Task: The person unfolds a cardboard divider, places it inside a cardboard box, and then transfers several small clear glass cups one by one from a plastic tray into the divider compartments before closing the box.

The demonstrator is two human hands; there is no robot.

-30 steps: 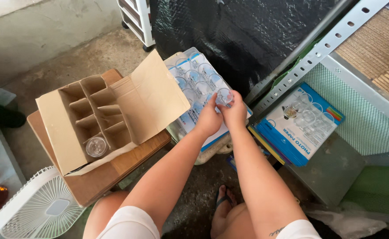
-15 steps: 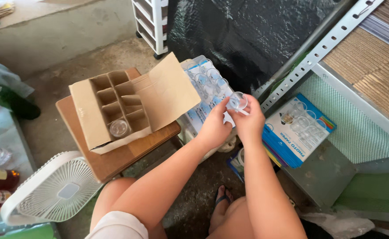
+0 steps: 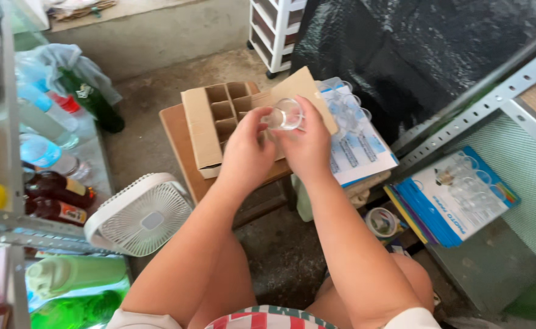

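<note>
A small clear drinking glass (image 3: 285,114) is held up between both hands in front of me. My left hand (image 3: 246,149) grips its left side and my right hand (image 3: 307,146) grips its right side. Just behind the hands stands an open cardboard box (image 3: 210,125) with a divider grid of several cells, resting on a low wooden stool (image 3: 179,143). To the right lies a white and blue pack of clear glasses (image 3: 356,140).
A white fan (image 3: 141,214) lies on the floor by my left knee. A metal rack with bottles (image 3: 49,183) stands at the left. A blue glassware carton (image 3: 457,198) leans under the metal shelf (image 3: 493,106) at the right. A tape roll (image 3: 382,222) lies beside my right knee.
Both hands have carried the glass away from the pack of glasses, leftward to a spot in front of the divided box. The camera view has shifted to the left.
</note>
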